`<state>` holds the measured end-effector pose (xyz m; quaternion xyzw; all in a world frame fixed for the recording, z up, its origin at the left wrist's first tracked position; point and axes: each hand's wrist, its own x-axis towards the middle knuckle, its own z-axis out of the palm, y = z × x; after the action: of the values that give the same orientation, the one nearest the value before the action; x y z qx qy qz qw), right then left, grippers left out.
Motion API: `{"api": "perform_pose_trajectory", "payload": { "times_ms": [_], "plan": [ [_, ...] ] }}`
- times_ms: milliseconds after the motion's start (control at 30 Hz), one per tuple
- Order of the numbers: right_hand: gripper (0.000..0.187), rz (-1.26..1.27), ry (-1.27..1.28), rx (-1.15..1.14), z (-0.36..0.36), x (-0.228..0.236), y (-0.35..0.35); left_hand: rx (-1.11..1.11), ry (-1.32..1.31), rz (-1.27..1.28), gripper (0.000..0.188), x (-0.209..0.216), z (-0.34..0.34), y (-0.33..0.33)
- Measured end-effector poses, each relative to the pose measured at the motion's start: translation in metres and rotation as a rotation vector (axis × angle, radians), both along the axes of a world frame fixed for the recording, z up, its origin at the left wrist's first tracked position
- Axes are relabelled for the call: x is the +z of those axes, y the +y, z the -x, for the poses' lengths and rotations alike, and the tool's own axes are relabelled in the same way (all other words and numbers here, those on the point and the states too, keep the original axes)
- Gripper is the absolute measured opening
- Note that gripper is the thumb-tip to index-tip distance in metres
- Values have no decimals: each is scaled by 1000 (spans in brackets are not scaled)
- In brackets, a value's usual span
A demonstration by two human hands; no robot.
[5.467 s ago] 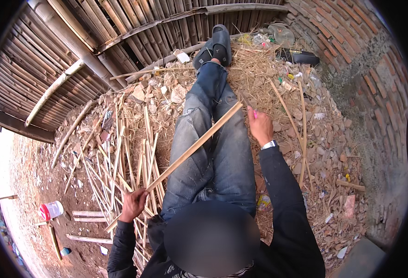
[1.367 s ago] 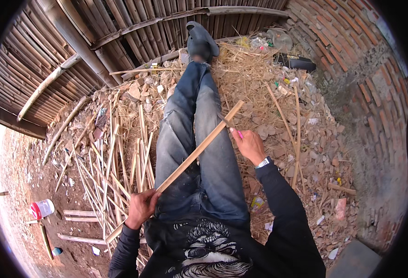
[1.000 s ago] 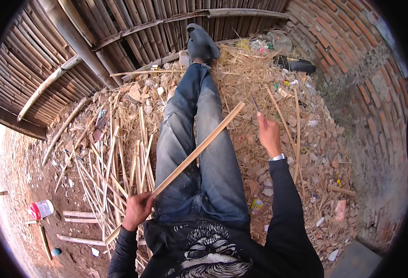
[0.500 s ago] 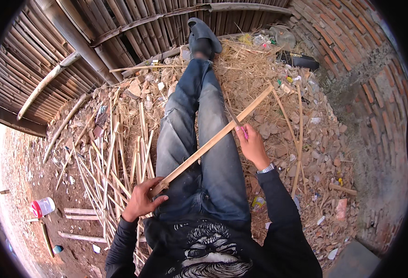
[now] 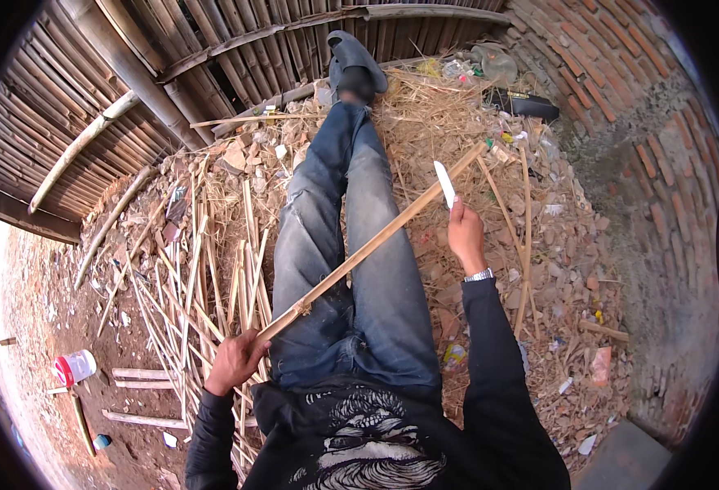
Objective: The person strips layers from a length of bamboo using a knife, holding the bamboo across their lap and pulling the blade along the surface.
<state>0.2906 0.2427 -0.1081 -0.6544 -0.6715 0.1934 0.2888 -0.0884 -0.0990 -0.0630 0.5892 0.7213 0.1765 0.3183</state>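
A long, pale bamboo strip (image 5: 368,249) slants across my outstretched legs, its far end out past my right knee. My left hand (image 5: 235,362) is closed around its near end, beside my left thigh. A rough node shows on the strip a little way beyond those fingers. In my right hand (image 5: 466,237) is a knife; its bright blade (image 5: 443,181) points up and away, at the strip's far part. Whether blade and strip touch, I cannot tell. The fingers hide most of the knife's handle.
Many split bamboo strips (image 5: 188,302) lie heaped left of my legs. Two thin strips (image 5: 528,237) lie on the rubble to the right. A bamboo fence (image 5: 237,49) stands ahead, a brick wall (image 5: 661,163) at right. A red-and-white bucket (image 5: 75,367) is far left.
My left hand has moved left, leaving more strip showing before the node. My right hand has moved right and farther away, and the knife blade now shows broad and bright.
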Motion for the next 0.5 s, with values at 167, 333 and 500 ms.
{"api": "perform_pose_trajectory", "payload": {
  "times_ms": [167,333,500],
  "plan": [
    [56,255,57,101,12,-3,-15,-18,9,8,33,1,-17,26],
    [58,260,131,160,23,-7,-38,-19,-34,3,34,1,-32,47],
    [60,326,155,170,10,-15,-43,-16,-49,-48,34,-5,-46,60]
  ]
}}
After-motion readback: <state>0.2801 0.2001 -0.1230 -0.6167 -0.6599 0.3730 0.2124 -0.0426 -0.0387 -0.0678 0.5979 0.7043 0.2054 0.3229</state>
